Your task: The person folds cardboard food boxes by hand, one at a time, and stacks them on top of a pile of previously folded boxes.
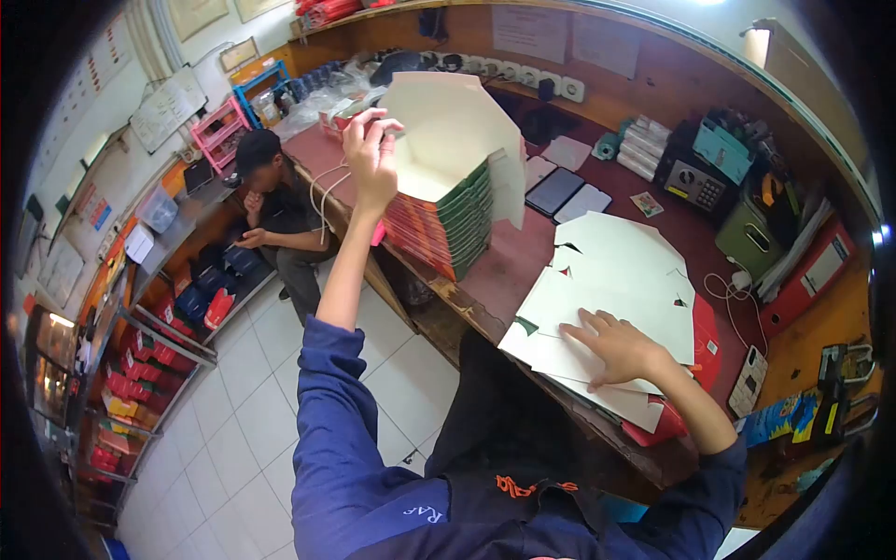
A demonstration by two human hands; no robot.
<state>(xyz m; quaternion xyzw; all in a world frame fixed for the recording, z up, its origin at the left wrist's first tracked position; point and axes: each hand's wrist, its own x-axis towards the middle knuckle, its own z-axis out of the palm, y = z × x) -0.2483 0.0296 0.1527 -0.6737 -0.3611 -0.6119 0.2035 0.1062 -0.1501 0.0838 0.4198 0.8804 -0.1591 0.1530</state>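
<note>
My left hand point(371, 159) is raised beside the upper left of a tall stack of nested red and green cartons point(443, 224), its fingers curled; whether it pinches anything is too small to tell. The top carton shows a pale inside and wide flaps. My right hand point(621, 350) lies with fingers spread on a pile of flat white card sheets point(616, 280) at the table's front edge. The sheets have small cut-outs, and red card shows from under them.
A seated person point(280, 201) in a dark cap is at the left. Around the dark red table point(518, 261) are a tablet point(556, 194), a small safe point(695, 177), a red binder point(807, 271), a phone point(748, 381) and a cable. Shelves point(168, 345) of red boxes stand far left.
</note>
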